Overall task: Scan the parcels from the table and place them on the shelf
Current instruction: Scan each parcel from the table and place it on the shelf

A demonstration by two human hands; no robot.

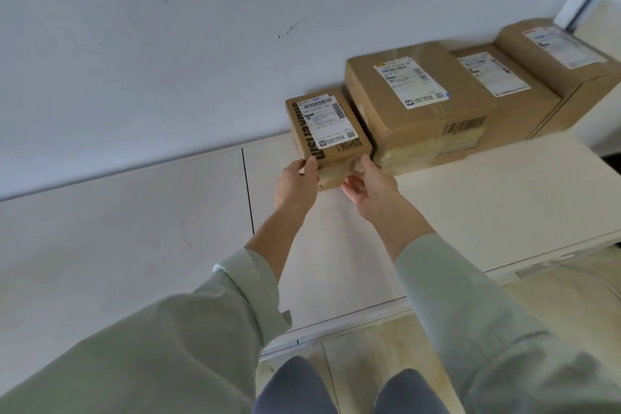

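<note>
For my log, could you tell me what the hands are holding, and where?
Both hands, left and right, hold the small parcel at its near end, one at each near corner.

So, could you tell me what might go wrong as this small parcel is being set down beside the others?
The small parcel is pinched only at its near end by the left hand and right hand, so it could tip. Its right side sits very close to the large parcel, so it might nudge that one.
</note>
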